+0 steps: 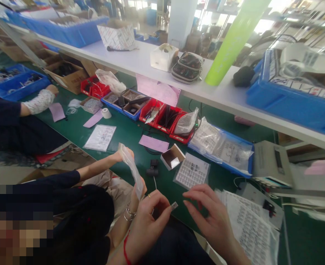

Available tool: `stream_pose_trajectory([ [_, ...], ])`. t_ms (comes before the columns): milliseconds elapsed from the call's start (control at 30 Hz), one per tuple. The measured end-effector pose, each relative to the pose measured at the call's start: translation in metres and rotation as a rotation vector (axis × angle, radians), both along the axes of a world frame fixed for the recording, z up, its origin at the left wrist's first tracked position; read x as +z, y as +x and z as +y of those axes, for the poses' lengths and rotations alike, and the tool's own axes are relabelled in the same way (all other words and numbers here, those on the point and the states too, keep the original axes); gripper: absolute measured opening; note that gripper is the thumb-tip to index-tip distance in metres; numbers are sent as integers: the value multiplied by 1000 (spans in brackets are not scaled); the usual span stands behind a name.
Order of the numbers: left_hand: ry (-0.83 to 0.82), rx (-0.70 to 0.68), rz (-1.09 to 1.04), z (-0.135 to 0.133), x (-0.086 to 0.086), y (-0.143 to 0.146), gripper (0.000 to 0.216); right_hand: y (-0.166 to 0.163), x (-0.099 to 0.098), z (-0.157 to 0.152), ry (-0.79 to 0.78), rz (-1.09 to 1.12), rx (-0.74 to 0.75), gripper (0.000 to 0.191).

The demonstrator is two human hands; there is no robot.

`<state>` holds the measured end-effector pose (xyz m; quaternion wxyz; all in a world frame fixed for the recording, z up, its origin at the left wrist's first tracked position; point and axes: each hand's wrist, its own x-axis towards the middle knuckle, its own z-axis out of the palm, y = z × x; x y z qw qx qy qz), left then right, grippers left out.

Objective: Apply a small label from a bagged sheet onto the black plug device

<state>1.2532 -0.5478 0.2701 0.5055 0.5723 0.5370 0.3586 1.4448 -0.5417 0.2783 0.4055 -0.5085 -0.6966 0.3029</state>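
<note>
Between thumb and forefinger, my left hand (151, 217) pinches a small printed label (174, 205). A red string circles that wrist. My right hand (206, 209) is a little to the right, fingers apart, with nothing in it. Beyond my hands lie a small black device (152, 168) with a pale cable and an open small box (173, 157). A printed label sheet in a clear sleeve (192, 170) lies beside the box. More label sheets (253, 228) are under and right of my right forearm.
A co-worker close on my left holds a translucent plastic bag (131, 167) in both hands. Red parts bins (166, 117) and a blue tray (223, 147) line the bench's back. A shelf (140, 62) crosses above, bearing a green cylinder (231, 44). A grey instrument (272, 163) stands right.
</note>
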Motion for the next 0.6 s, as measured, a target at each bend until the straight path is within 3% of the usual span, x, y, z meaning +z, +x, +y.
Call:
stream_pose_trajectory([
  [67, 60, -69, 72, -1, 2, -2, 20, 2, 5, 4, 28, -131, 180, 12],
  [167, 113, -150, 108, 0, 3, -5, 17, 4, 5, 6, -33, -178, 322, 12],
  [267, 125, -218, 86, 2, 3, -5, 17, 7, 1, 5, -102, -99, 326, 14],
  [433, 114, -319, 51, 6, 5, -1, 17, 12, -2, 5, -78, -34, 329, 16],
  [600, 52, -336, 56, 6, 7, 3, 16, 10, -4, 4, -134, 15, 363, 13],
])
